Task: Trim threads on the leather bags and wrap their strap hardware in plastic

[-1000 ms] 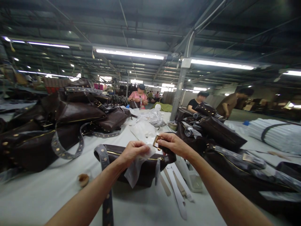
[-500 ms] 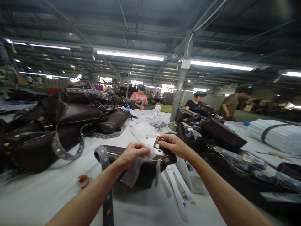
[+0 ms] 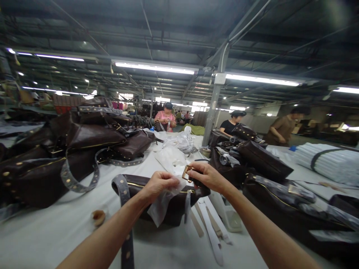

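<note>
A dark brown leather handbag (image 3: 172, 209) with a gold zipper lies on the white-covered table in front of me. Above it, my left hand (image 3: 162, 184) pinches a translucent sheet of wrapping (image 3: 159, 211) that hangs down over the bag's side. My right hand (image 3: 206, 175) grips a gold buckle (image 3: 186, 173) and the dark strap end behind it, close to the left fingertips. At the bag's left end, a studded strap (image 3: 123, 188) in clear wrap runs down toward the table's near edge.
Brown bags (image 3: 92, 130) are heaped on the left, and more bags (image 3: 260, 160) lie on the right. White strips (image 3: 210, 228) and a clear plastic bin (image 3: 231, 215) sit beside my bag. A tape roll (image 3: 98, 217) lies at left. Beyond are a metal post (image 3: 213, 112) and several people.
The wrapping in my left hand has shifted slightly, its lower corner now hanging further down. My right hand keeps the buckle, turned a little. A person at far right has moved rightward.
</note>
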Demonstrator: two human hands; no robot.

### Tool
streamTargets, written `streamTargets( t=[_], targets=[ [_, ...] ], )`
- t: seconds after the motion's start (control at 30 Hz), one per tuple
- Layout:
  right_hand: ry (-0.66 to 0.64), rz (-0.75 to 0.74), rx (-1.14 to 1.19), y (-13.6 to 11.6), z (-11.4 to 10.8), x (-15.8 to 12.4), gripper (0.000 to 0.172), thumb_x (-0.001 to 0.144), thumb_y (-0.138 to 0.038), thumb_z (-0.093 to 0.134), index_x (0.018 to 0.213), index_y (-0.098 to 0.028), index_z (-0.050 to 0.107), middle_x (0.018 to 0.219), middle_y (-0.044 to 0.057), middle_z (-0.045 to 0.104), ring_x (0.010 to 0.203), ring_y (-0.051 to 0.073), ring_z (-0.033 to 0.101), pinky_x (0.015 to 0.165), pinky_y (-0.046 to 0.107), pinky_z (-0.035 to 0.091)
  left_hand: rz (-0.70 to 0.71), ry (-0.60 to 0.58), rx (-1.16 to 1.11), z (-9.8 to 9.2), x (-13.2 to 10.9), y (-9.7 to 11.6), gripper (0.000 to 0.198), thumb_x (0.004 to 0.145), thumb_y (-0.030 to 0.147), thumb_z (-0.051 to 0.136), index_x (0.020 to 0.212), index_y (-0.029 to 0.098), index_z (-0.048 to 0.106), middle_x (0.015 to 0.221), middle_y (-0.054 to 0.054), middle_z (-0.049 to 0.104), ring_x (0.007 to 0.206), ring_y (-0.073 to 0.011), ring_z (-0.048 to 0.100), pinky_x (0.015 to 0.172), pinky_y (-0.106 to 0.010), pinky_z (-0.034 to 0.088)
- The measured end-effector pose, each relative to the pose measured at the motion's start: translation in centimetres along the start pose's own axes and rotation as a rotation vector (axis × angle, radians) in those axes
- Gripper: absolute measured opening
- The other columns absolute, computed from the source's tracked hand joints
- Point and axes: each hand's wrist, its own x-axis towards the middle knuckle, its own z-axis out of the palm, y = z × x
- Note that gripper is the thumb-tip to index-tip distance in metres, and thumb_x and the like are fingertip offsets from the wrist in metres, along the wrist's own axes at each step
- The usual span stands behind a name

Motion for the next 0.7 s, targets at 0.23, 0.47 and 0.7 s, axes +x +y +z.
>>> streamTargets(
  t=[0.23,0.47,0.7],
  targets=[
    [0.015,-0.024,-0.067,-0.5,0.0,-0.1,0.031,0.085,-0.048,0.057,0.081,-0.019,0.064,0.073,0.001,0.059,0.06,0.013,0.053,0.052,0.023,0.046,-0.035,-0.038,0.011,-0.2,0.1,0.0,0.033,0.051,0.04,0.084,0.064,0.011,0.074,0.06,-0.005,0.068,0.054,-0.0116,0.054,0.056,-0.023,0.039],
    [-0.016,-0.065,-0.171,-1.0,0.1,-0.1,0.026,0.087,-0.041,0.054,0.082,-0.019,0.067,0.073,0.0,0.061,0.063,0.013,0.054,0.061,0.024,0.045,-0.049,-0.054,0.011,-0.2,0.1,0.3,0.036,0.055,0.042,0.081,0.071,0.01,0.076,0.065,-0.007,0.07,0.056,-0.0128,0.057,0.058,-0.023,0.04],
    [-0.043,-0.081,-0.201,-0.7,0.2,0.1,0.03,0.086,-0.04,0.055,0.099,-0.018,0.071,0.089,0.004,0.071,0.081,0.019,0.063,0.077,0.029,0.048,0.002,-0.031,0.035,0.1,0.5,0.7,0.035,0.056,0.045,0.08,0.056,0.011,0.07,0.049,-0.001,0.057,0.046,-0.0076,0.042,0.049,-0.022,0.028]
  ],
)
